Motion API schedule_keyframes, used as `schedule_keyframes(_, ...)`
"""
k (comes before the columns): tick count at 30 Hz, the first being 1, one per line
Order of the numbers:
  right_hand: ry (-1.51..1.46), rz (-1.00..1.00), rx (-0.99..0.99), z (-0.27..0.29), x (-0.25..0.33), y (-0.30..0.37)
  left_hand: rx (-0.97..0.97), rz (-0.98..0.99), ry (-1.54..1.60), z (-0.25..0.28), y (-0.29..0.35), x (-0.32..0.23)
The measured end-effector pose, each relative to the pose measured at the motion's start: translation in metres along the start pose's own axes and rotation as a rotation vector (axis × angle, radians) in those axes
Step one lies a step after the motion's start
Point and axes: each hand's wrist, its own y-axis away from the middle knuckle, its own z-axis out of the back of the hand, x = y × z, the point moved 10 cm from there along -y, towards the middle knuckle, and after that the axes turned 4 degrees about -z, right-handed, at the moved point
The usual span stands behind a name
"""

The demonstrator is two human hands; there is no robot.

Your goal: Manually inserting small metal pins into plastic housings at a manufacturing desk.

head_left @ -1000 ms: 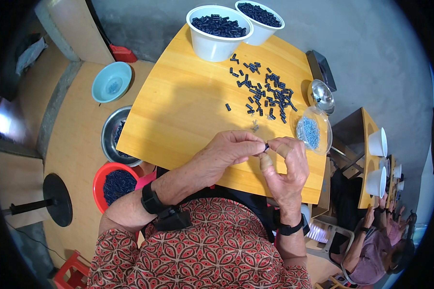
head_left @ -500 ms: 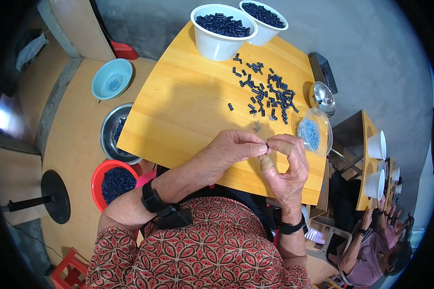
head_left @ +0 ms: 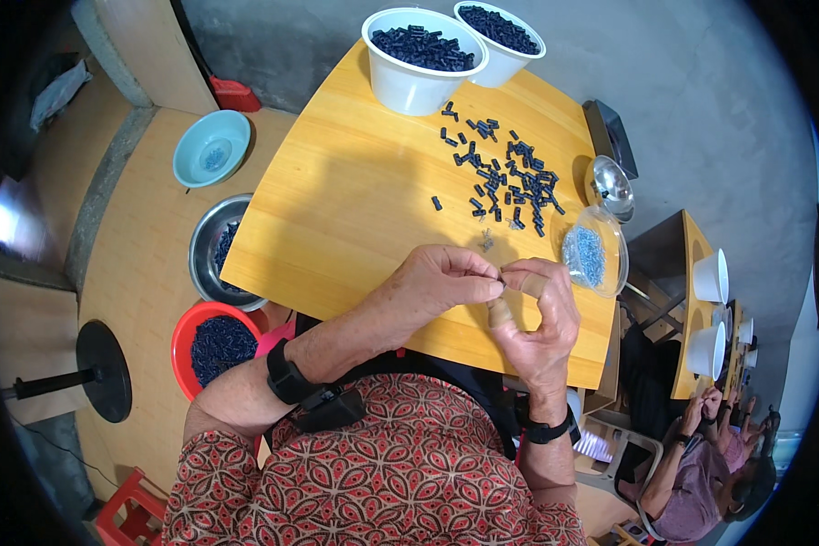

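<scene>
My left hand (head_left: 441,282) and my right hand (head_left: 544,318) meet fingertip to fingertip above the near part of the yellow table (head_left: 337,238). Both are closed in a pinch on a small dark part (head_left: 501,279), mostly hidden by the fingers. Tan wraps cover parts of my right thumb and a right finger. Just beyond the hands lies a little cluster of tiny metal pieces (head_left: 487,240). Farther off, small black cylindrical parts (head_left: 491,177) are scattered loosely. To the right of them is a clear plastic bowl (head_left: 617,259) of small shiny pieces.
Two white tubs (head_left: 409,89) of black parts stand at the back. A metal bowl (head_left: 612,188) and a dark tray (head_left: 610,136) sit at the right edge. Left of the table are a teal basin (head_left: 187,146), a steel bowl (head_left: 206,273) and a red basin (head_left: 184,341). Other people (head_left: 701,478) sit at right.
My fingers have shifted very slightly around the small dark part, and my right hand has tilted a little to the left. The things on the table look the same.
</scene>
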Motion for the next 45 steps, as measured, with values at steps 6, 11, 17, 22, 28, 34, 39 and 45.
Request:
schedule_keyframes(6,0.003,0.034,0.006,-0.007,-0.002,0.006,0.014,0.018,-0.013,0.003,-0.001,0.002)
schedule_keyframes(11,-0.09,-0.227,0.049,-0.002,-0.038,-0.006,-0.175,-0.073,-0.186,0.035,-0.005,-0.021)
schedule_keyframes(17,-0.09,-0.515,0.092,-0.018,-0.096,-0.015,-0.28,-0.13,-0.13,0.052,-0.007,-0.031)
schedule_keyframes(22,0.016,-0.489,0.169,-0.05,-0.105,-0.033,-0.313,-0.102,-0.109,0.061,-0.007,-0.029)
schedule_keyframes(28,0.249,-0.367,0.19,-0.069,-0.102,-0.041,-0.32,-0.097,-0.111,0.063,-0.009,-0.027)
schedule_keyframes(34,0.241,-0.402,0.196,-0.073,-0.105,-0.039,-0.327,-0.068,-0.137,0.063,-0.008,-0.02)
schedule_keyframes(39,0.242,-0.346,0.173,-0.074,-0.104,-0.044,-0.292,-0.108,-0.113,0.059,-0.009,-0.024)
schedule_keyframes(45,0.211,-0.305,0.169,-0.075,-0.101,-0.045,-0.298,-0.069,-0.133,0.056,-0.008,-0.018)
